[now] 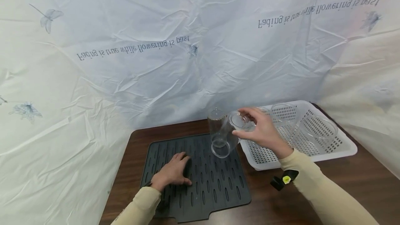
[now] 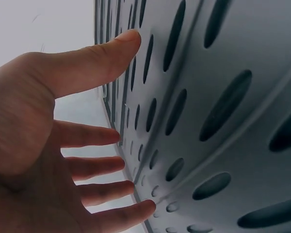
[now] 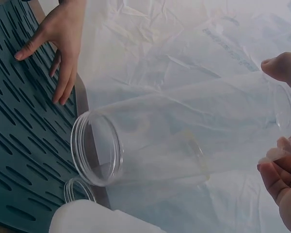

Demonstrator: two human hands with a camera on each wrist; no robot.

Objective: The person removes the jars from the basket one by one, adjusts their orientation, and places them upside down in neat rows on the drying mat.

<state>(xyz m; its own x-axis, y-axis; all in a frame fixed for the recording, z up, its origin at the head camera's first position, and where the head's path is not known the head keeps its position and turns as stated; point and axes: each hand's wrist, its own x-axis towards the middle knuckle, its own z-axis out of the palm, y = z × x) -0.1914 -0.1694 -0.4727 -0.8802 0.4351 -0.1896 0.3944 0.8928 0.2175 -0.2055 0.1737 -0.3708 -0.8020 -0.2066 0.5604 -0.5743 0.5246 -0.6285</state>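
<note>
My right hand grips a clear jar by its closed end, thumb on one side and fingers on the other. The jar tilts with its threaded mouth pointing down over the right part of a black slotted mat. Behind it, a second clear jar stands mouth down at the mat's far right corner. It shows partly through the held one. Over the left part of the mat is my left hand, fingers spread and holding nothing. Whether its fingertips touch the mat, I cannot tell.
To the right sits a white perforated basket with several clear containers in it. Mat and basket are on a dark brown wooden table. A pale printed sheet hangs just behind the table.
</note>
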